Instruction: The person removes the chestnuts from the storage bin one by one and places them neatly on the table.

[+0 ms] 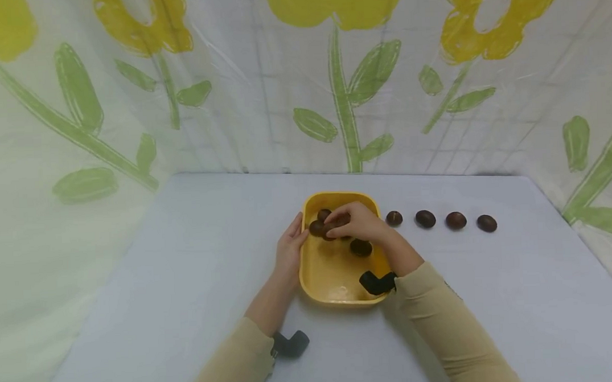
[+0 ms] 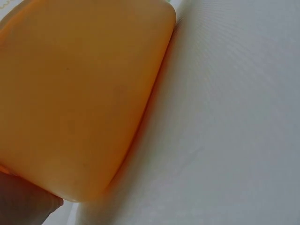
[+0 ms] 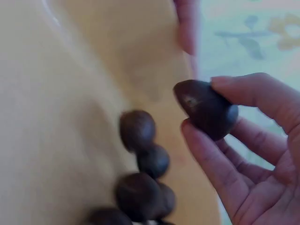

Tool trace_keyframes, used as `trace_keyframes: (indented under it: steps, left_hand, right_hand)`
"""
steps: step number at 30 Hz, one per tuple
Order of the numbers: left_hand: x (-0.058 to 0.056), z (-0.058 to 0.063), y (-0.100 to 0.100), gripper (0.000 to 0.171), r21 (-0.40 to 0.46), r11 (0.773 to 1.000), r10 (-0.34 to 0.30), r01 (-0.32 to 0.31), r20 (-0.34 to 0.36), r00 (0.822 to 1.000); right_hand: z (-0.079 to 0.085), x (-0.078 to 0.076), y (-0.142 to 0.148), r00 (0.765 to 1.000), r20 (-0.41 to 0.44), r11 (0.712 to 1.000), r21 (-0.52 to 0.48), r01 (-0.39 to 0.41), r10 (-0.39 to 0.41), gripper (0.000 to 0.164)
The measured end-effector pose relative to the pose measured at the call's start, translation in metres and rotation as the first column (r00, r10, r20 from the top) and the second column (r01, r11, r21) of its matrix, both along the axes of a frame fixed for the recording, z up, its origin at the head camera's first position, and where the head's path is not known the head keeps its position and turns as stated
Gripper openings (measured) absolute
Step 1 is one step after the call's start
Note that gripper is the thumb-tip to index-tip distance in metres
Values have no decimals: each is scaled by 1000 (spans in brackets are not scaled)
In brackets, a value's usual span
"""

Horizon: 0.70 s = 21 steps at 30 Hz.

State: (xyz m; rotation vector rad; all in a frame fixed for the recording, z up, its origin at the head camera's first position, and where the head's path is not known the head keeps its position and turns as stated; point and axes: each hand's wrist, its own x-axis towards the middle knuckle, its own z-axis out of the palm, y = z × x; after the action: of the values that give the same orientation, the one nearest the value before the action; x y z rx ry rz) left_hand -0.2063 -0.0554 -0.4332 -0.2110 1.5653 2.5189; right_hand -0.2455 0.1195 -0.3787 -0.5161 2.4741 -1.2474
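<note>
A yellow plastic tub (image 1: 340, 278) stands on the table with several dark brown chestnuts (image 1: 361, 247) inside, most of them grouped toward its far end. My left hand (image 1: 288, 249) holds the tub's left side, its fingers along the outer wall and the thumb at the rim. Over the far part of the tub, my right hand (image 1: 358, 223) pinches one chestnut (image 3: 206, 110) between thumb and fingertips. That chestnut tapers to a point with a pale spot near it. In the left wrist view the tub's outer wall (image 2: 84, 93) fills much of the picture.
To the right of the tub, several more chestnuts (image 1: 456, 220) lie spaced out in a row on the white table (image 1: 195, 247). Behind the table hangs a pale sheet (image 1: 240, 102) painted with yellow flowers. Each wrist carries a black camera mount (image 1: 378, 282).
</note>
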Motion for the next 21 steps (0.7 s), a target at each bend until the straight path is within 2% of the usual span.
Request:
trace_keyframes:
  steps: [6,9,15,21]
  left_hand:
    - [0,2,2,51,-26,999,26,-26,-1,1000]
    - [1,3,1,51,-40,999,28,-28,2,1000]
    - [2,5,1,51,-38,999,24,-24,22,999]
    - [1,4,1,52,-17,1000,15,-15,19,1000]
  right_hand:
    - [13,4,29,993,63,989,-107,105,-99,35]
    - [15,6,46,985,76,979,-125,163,-155,36]
    - [12,13,83,967,79,954,-162,254,-244,40]
    - [0,26,112,944,131,924,-203,325,-303,45]
